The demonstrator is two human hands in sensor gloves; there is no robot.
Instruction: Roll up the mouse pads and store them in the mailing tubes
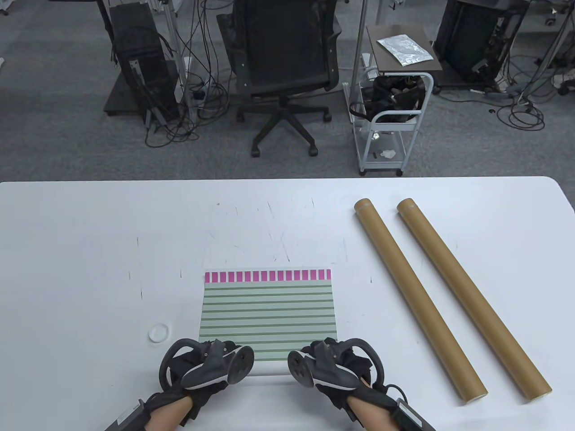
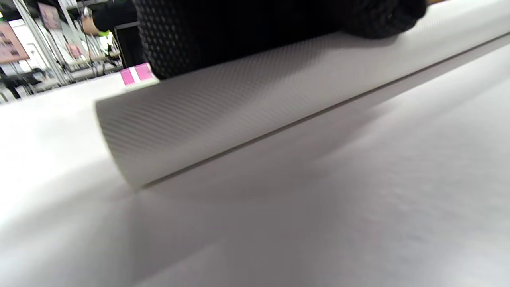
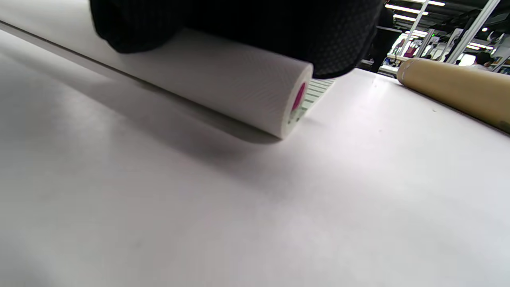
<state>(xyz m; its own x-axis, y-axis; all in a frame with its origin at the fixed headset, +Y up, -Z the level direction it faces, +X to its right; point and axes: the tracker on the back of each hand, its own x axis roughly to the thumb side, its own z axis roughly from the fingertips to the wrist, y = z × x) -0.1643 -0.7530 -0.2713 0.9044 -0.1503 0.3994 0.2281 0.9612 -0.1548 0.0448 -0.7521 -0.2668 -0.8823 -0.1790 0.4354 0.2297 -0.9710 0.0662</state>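
A: Where's the mouse pad [image 1: 268, 310]?
B: Near edge of the table [image 1: 90, 251], striped green with a pink band on its far end. The near end is already curled into a white roll [image 3: 223, 91], textured underside outward. Both hands sit on that roll.

A: Hand state?
B: Left hand [image 1: 204, 370] on the roll's left part, right hand [image 1: 334, 370] on its right part. Wrist views show gloved fingers draped over the top of the roll, pressing it down. Whether they curl right round it, can't tell; trackers hide the fingers from above.

A: Handling?
B: My guess: light, soft, bends easily, and springy, so the roll probably loosens if let go. The woven-look backing likely grips the glove well. Best to hold near both ends of the roll with even pressure so it doesn't cone.

A: Tubes?
B: Two brown mailing tubes [image 1: 417, 296] lie right of the pad, slanted, side by side, apart from it. Stiff cardboard, by the look.
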